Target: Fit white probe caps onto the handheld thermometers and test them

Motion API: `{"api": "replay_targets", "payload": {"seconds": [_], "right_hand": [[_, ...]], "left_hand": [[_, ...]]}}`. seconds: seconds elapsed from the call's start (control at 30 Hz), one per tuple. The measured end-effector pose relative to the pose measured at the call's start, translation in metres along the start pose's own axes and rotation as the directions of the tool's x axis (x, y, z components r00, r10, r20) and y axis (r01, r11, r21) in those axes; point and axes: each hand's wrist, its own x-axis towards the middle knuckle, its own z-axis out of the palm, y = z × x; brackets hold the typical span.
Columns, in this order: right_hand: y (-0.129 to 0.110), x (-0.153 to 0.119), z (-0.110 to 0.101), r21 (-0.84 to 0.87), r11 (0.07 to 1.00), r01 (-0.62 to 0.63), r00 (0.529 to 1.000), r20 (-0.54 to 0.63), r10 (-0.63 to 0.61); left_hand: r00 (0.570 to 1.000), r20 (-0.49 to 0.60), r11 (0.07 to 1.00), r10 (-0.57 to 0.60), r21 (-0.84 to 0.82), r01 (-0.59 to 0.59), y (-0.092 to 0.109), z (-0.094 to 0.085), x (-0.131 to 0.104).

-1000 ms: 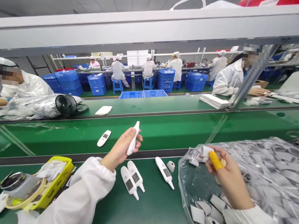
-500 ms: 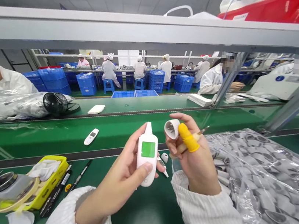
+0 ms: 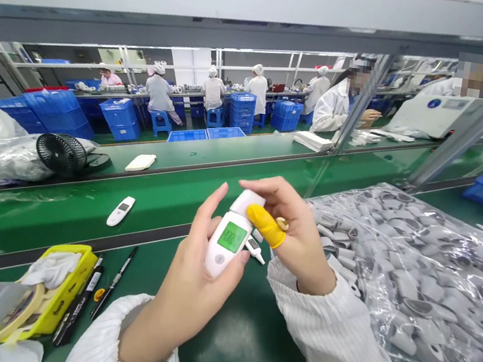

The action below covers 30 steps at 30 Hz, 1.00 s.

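A white handheld device (image 3: 215, 255) with a lit green screen is held upright, slightly tilted, between the thumb and fingers of my left hand (image 3: 199, 271). Over its top end sits a white cap (image 3: 247, 201), which my right hand (image 3: 292, 230) grips between fingers and thumb. A yellow finger cot covers my right thumb. Something thin and pale, partly hidden, is tucked in my right hand. Behind my hands, another white device with a pointed tip (image 3: 255, 249) lies on the green bench.
A clear bag of grey-white caps (image 3: 424, 284) lies at the right. At the left are a yellow basket (image 3: 69, 283), pens (image 3: 80, 308) and a black fan (image 3: 63, 154). One white device (image 3: 121, 212) rests on the green belt. People in white work beyond.
My right hand has moved left and brought the cap onto the device's tip. The device has tilted, and dark characters now show on its green screen. The camera view has shifted.
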Motion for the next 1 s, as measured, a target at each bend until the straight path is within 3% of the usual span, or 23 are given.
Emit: {"api": "replay_targets", "payload": {"seconds": [0.23,0.4,0.53,0.73,0.87,1.0], "right_hand": [[0.003,-0.002,0.007,-0.012,1.0,-0.022,0.999,-0.042,0.022],[0.005,-0.005,0.014,-0.097,0.994,0.049,0.993,-0.099,-0.059],[0.01,-0.007,0.018,-0.042,0.997,0.069,0.991,-0.111,-0.073],[0.012,-0.004,0.016,-0.09,0.995,0.041,0.975,-0.212,-0.059],[0.008,-0.002,0.011,-0.109,0.993,0.051,0.975,-0.212,-0.073],[0.01,0.0,0.009,-0.085,0.995,0.049,0.982,-0.18,-0.064]], "left_hand": [[1.0,0.016,0.997,0.026,0.065,-0.027,0.001,-0.002,-0.001],[0.998,-0.043,0.996,0.042,0.083,-0.038,0.002,-0.003,-0.002],[0.999,-0.037,0.998,0.01,0.068,-0.007,0.004,-0.005,0.002],[0.988,-0.125,0.934,0.094,0.354,-0.044,0.002,-0.005,0.013],[0.983,-0.105,0.908,0.151,0.409,-0.096,0.001,-0.003,0.014],[0.985,-0.132,0.916,0.112,0.398,-0.05,0.0,-0.001,0.013]]}}
